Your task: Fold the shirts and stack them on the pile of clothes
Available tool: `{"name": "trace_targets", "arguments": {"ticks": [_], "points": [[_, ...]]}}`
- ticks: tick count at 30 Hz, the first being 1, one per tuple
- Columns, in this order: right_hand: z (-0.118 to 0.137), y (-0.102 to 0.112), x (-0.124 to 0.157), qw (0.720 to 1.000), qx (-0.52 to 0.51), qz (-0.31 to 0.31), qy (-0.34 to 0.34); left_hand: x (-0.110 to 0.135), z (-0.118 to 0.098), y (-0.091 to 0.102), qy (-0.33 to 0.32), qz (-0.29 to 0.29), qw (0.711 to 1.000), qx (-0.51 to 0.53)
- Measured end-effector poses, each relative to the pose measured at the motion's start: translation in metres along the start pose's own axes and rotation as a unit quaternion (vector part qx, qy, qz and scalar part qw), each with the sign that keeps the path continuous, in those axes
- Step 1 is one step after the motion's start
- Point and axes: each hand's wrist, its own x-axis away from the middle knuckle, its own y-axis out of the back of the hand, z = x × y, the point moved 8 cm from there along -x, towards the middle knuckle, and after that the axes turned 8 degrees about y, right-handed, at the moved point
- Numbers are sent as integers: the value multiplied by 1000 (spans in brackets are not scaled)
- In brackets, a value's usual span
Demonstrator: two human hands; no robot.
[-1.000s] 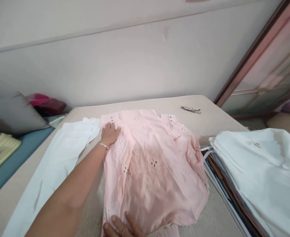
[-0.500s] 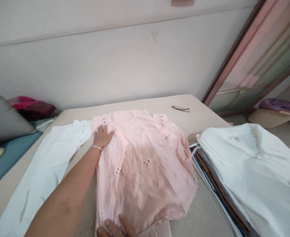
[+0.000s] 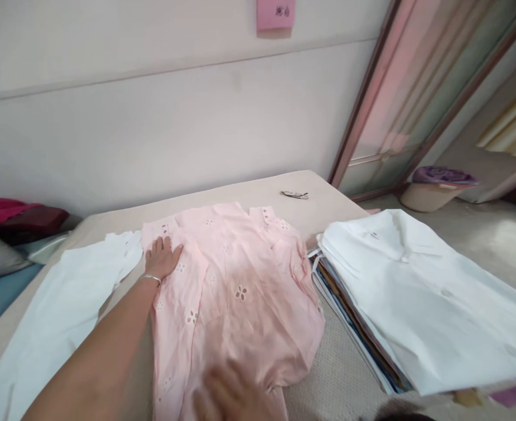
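A pale pink eyelet garment (image 3: 236, 292) lies spread on a beige padded surface (image 3: 240, 190). My left hand (image 3: 161, 257) rests flat on its upper left part, fingers stretched out, a thin bracelet on the wrist. My right hand (image 3: 229, 394) lies at the garment's near edge, blurred by motion, apparently flat on the cloth.
A white garment (image 3: 60, 310) lies left of the pink one. A stack of folded clothes topped by a white shirt (image 3: 416, 292) sits at the right. Glasses (image 3: 293, 194) lie at the far edge. Pillows and red cloth (image 3: 16, 217) are at the far left, a basket (image 3: 433, 190) on the floor.
The view has swung to the right and up. My right hand has slid up over the pink garment's lower edge. My left hand keeps its place on the upper left part.
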Motion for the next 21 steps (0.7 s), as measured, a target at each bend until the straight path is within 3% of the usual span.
{"name": "trace_targets", "arguments": {"ticks": [1,2,4,7,9,11,14,17,21], "points": [[-27,19,4,998,10,22,-54,2,-5,7,7,1,1000,7],[-59,34,13,985,38,80,-149,5,-13,15,13,0,1000,16],[-117,68,47,910,128,187,-348,8,-39,31,17,-7,999,39],[-156,96,93,810,160,297,-479,3,-105,43,-1,-6,996,84],[-160,91,112,785,130,343,-500,-5,-157,40,-5,13,992,129],[-157,78,119,779,96,365,-501,-12,-208,31,-3,37,983,178],[-156,63,118,771,76,369,-513,-18,-262,13,24,67,967,246],[-157,52,114,760,55,381,-524,-20,-284,-2,57,86,945,309],[-156,44,114,753,28,421,-504,-27,-279,-13,93,121,895,419]]}}
